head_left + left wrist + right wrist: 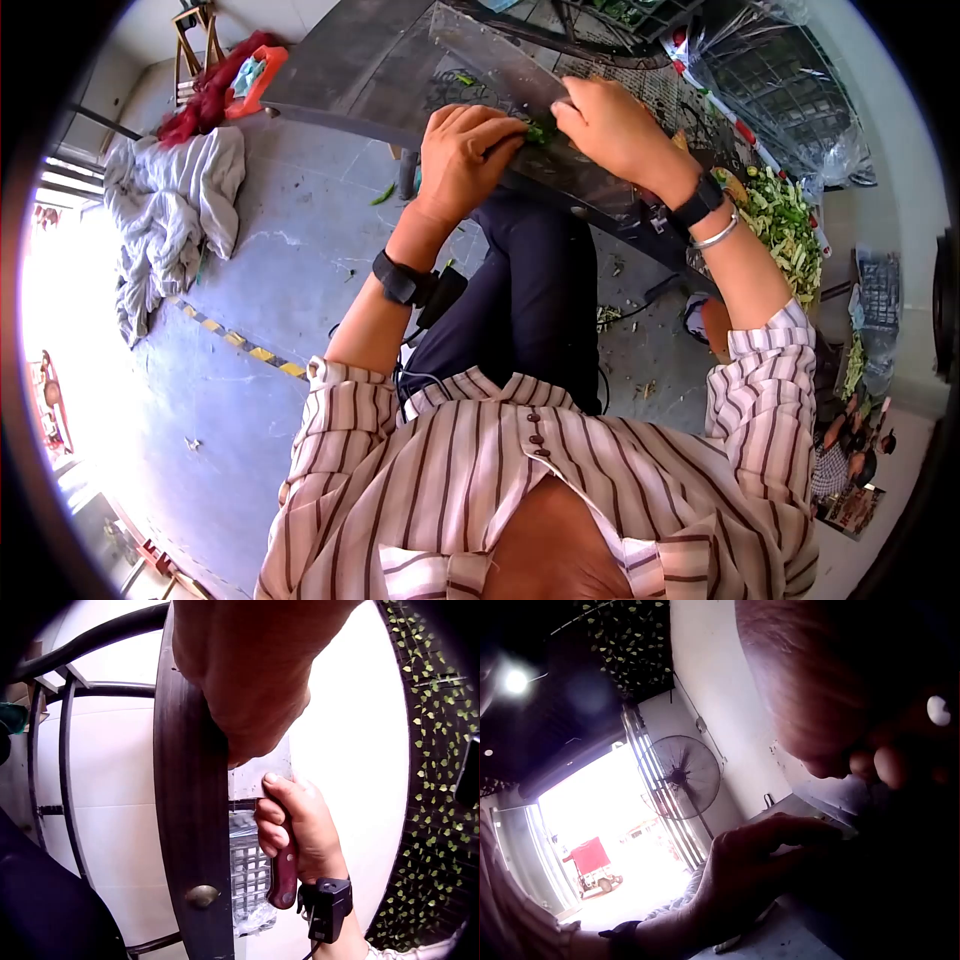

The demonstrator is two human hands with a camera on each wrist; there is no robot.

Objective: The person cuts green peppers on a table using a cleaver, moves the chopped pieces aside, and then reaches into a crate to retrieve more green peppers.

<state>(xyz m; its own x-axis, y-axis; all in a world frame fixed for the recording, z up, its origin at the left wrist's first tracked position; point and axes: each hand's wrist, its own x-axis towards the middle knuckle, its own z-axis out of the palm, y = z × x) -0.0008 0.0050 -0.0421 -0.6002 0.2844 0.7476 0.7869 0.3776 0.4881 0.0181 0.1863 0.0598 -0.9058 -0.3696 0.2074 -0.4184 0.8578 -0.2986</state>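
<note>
The left hand's (465, 150) bent fingers and thumb pinch a leafy green vegetable (540, 132), which pokes out at their tips. Just beside it, the right hand's (612, 125) fingers curl round the smooth, riveted, red-brown handle (283, 877) of a cleaver (490, 55); its broad, flat, grey metal blade reaches out past the left fingertips. Beneath both hands' fingers lies a dark table (330, 75). Outward from the right fingers, past the wrist, spreads a loose heap of pale-green chopped vegetables (780, 225).

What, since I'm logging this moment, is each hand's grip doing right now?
Left hand: closed, pinching green vegetable at its fingertips.
Right hand: closed, holding the knife by its dark red handle.
</note>
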